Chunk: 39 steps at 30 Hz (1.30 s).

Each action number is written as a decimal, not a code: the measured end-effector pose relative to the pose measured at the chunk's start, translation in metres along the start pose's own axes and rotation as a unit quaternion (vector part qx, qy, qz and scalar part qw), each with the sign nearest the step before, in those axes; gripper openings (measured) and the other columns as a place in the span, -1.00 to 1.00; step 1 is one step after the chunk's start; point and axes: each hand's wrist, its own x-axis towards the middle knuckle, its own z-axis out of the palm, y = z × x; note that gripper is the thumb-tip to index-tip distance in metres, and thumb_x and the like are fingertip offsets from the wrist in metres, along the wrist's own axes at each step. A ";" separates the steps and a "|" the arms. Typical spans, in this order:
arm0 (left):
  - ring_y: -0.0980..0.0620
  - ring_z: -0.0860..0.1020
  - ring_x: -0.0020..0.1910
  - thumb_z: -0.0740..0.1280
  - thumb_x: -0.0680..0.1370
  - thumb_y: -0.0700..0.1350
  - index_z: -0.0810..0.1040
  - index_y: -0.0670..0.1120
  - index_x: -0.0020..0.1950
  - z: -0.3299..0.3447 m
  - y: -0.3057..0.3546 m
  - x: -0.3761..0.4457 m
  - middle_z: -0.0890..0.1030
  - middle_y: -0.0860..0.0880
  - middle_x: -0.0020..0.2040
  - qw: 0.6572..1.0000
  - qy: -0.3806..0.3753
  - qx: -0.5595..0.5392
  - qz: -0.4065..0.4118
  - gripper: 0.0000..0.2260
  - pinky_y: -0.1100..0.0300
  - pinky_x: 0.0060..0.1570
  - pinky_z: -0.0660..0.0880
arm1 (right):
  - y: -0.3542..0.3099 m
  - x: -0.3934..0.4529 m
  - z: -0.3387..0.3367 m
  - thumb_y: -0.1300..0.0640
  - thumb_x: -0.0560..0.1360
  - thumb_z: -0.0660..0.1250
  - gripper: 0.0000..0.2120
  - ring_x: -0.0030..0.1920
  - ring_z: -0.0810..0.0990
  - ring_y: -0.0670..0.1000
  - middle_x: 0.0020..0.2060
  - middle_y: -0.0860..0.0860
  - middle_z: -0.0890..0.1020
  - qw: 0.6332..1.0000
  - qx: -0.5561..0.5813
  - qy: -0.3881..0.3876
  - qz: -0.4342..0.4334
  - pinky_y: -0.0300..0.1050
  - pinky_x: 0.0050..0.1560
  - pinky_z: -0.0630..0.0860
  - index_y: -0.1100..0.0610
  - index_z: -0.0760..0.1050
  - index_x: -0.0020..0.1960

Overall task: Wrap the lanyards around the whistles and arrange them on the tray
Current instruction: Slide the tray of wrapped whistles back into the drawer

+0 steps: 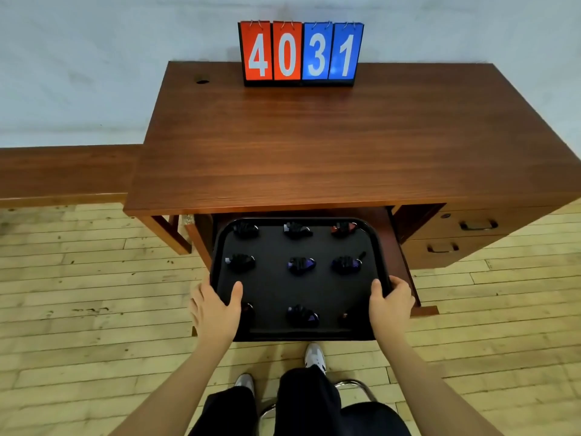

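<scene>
Even, soft indoor light. Glare seen on scoreboard (301, 53) blue cards. Deep shadow under desk (314, 146); dark tray (220, 247) contents poorly resolved. Wide-angle bowing at edges, slight softness throughout.

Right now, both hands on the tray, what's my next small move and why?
Probably lift the tray level and set it on the desk. The left hand and right hand grip its sides, and the whistles sit wrapped in rows, loose enough to slide.

Nine wrapped whistles (301, 265) sit in three rows on black tray (270, 297)
</scene>
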 end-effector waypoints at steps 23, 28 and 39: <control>-0.19 0.03 0.45 0.26 0.53 0.09 0.01 -0.14 0.50 0.068 -0.019 0.058 0.07 -0.14 0.47 0.998 -0.066 0.003 0.003 -0.32 -0.12 0.42 -0.04 | 0.028 0.076 0.061 0.06 0.55 0.23 -0.50 0.31 0.27 0.25 0.30 0.23 0.37 0.982 -0.145 -0.095 -0.069 0.13 0.30 0.20 0.30 0.23 0.38; -0.19 0.05 0.43 0.25 0.54 0.09 0.00 -0.16 0.50 0.065 -0.016 0.056 0.07 -0.16 0.47 0.997 -0.069 0.039 0.007 -0.32 -0.08 0.41 0.02 | 0.027 0.067 0.060 0.03 0.56 0.19 -0.50 0.29 0.28 0.26 0.31 0.25 0.35 0.975 -0.194 -0.088 -0.069 0.13 0.27 0.20 0.30 0.22 0.38; -0.03 0.29 0.15 0.42 0.39 0.10 0.39 -0.03 0.12 0.063 -0.018 0.000 0.29 0.00 0.14 0.933 -0.164 0.211 0.241 -0.59 0.17 0.17 0.21 | 0.030 -0.004 0.058 -0.11 0.32 0.46 -0.54 -0.01 0.32 -0.01 -0.02 -0.04 0.38 0.853 -0.260 -0.292 -0.346 -0.19 0.06 0.18 0.10 0.39 0.07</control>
